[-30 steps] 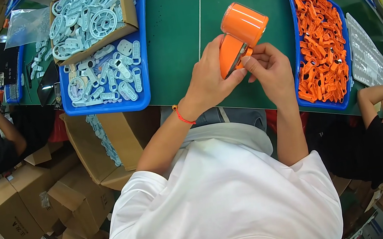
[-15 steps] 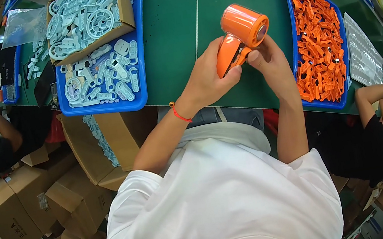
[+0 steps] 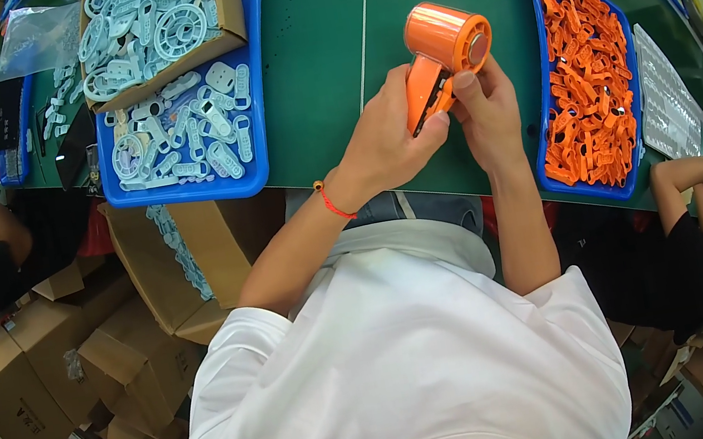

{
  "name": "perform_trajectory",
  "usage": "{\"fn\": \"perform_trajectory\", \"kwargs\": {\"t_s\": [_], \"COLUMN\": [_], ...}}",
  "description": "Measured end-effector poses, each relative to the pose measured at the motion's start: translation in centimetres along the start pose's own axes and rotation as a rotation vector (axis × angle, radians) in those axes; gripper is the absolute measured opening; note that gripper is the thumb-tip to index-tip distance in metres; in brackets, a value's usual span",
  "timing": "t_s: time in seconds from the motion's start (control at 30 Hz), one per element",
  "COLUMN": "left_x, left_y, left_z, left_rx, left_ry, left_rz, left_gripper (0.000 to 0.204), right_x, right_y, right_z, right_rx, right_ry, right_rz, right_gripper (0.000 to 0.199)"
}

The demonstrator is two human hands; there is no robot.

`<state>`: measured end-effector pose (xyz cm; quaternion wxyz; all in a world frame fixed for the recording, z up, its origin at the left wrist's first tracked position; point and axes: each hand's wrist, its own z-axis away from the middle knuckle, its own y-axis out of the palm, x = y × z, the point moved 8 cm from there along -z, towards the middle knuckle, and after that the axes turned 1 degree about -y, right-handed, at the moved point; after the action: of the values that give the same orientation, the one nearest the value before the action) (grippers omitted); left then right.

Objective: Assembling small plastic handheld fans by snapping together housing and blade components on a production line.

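An orange handheld fan (image 3: 438,31), with a fat drum-shaped head and a slim handle, is held above the green table. My left hand (image 3: 387,126) is wrapped round the handle, the thumb lying along its near side. At the head's right end, my right hand (image 3: 486,111) is closed, with the thumb in front and the fingers behind, partly hidden by the fan. A dark strip shows along the handle between the two hands. The round end of the head, with a grey disc in its middle, faces right. A red cord bracelet (image 3: 334,203) circles my left wrist.
To the right stands a blue tray (image 3: 545,147) heaped with orange plastic parts (image 3: 584,91). At left, another blue tray (image 3: 260,133) holds light-blue parts and a cardboard box (image 3: 228,4) of more. Cardboard cartons (image 3: 19,382) sit below left. Other people work at both sides.
The fan has turned a little, so its round end shows more. My right hand has shifted slightly up and left against it. My left hand keeps its grip on the handle.
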<state>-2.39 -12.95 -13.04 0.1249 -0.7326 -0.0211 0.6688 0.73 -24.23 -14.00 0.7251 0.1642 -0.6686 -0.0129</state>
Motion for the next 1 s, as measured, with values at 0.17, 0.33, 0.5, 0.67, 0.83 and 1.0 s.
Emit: {"fn": "perform_trajectory", "kwargs": {"t_s": [0.17,0.33,0.5,0.67,0.83,1.0], "left_x": [0.9,-0.5,-0.3,-1.7,-0.7,0.6], "left_y": [-0.3,-0.4,0.1,1.0,-0.3,-1.1], "left_z": [-0.1,1.1,0.5,0.8,1.1,0.8], "left_rx": [-0.054,-0.253,-0.205,-0.26,-0.351,-0.168], "left_ry": [-0.137,0.173,0.164,0.075,0.075,0.007], "left_rz": [0.141,-0.138,0.009,-0.125,-0.202,0.202], "left_gripper": [0.06,0.084,0.09,0.09,0.084,0.076], "right_x": [2.8,3.8,3.2,2.9,4.6,3.8], "right_y": [1.2,1.8,0.6,-0.9,-4.4,-2.2], "right_z": [0.2,1.2,2.0,3.1,2.4,1.8], "right_rx": [-0.081,-0.117,-0.214,-0.437,-0.481,-0.073], "right_ry": [-0.031,-0.183,-0.333,-0.358,-0.426,-0.029], "right_rz": [0.646,0.963,0.734,0.542,0.255,0.348], "right_gripper": [0.038,0.03,0.028,0.031,0.036,0.045]}}
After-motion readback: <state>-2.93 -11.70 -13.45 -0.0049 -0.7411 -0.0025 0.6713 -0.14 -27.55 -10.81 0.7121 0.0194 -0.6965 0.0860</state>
